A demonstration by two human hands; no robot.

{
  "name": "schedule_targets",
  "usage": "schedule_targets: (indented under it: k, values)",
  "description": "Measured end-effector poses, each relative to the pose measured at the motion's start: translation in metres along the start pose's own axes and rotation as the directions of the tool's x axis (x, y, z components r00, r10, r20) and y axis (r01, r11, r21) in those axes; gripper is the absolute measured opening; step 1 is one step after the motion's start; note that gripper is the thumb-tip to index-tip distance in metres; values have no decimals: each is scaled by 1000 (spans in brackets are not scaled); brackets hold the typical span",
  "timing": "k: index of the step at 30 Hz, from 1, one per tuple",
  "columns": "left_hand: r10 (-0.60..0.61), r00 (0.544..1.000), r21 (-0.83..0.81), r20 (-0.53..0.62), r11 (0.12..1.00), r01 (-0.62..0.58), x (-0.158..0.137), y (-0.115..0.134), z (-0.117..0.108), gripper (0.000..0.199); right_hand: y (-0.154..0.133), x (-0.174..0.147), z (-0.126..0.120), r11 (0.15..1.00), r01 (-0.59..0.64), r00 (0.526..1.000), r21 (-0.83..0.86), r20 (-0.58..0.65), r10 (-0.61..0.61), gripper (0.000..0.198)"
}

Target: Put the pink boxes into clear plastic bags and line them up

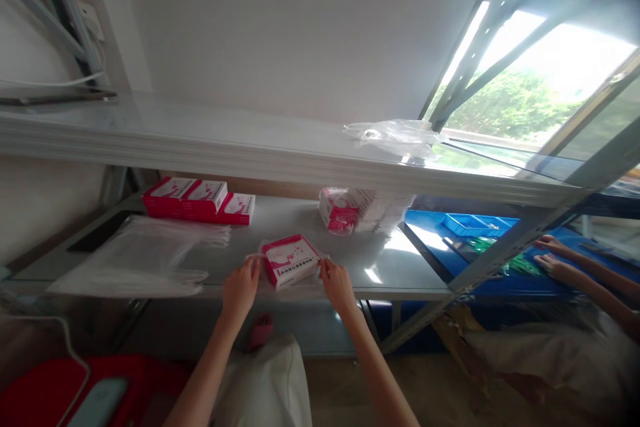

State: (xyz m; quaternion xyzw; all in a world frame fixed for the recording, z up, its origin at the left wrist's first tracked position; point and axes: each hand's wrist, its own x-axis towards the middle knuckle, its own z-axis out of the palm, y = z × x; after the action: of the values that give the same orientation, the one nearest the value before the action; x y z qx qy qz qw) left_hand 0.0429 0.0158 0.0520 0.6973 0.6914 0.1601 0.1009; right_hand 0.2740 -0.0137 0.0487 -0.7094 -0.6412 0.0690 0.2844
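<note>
A red and white printed box (291,260) is between my two hands near the shelf's front edge, tilted a little. Thin clear plastic shows at both its sides, seemingly a bag around it. My left hand (242,285) pinches the plastic at the left of the box. At the right corner, my right hand (337,285) has its fingers closed on the plastic there. Left of my hands lies a flat stack of clear plastic bags (145,257). Behind it, several more red and white boxes (187,199) sit together, some stacked.
Bagged boxes (341,209) stand at the back right of the shelf (280,213). An upper shelf (240,140) overhangs it, carrying a crumpled plastic bag (395,133). A slanted metal post (480,267) divides off a blue table (435,250), where another person's hands (555,260) handle green items.
</note>
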Motion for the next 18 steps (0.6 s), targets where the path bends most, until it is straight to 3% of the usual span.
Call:
schedule_targets:
  k: [4, 7, 13, 18]
  values:
    - [88, 980, -12, -176, 996, -91, 12, 4, 2, 31, 1, 1, 3, 1000, -11, 993, -4, -118, 10, 32]
    - [128, 952, -26, -277, 990, -141, 15, 5, 7, 28, 2, -1, 4, 997, -21, 990, 70, -137, 30, 30]
    - [-4, 982, 18, -189, 1000, 8, 24, 10, 7, 39, -4, -1, 3, 990, -120, 979, 71, -156, 130, 26]
    - [10, 979, 38, -204, 999, -2, 42, 10, 4, 28, -13, 5, 5, 982, -170, 982, 79, -74, 176, 27]
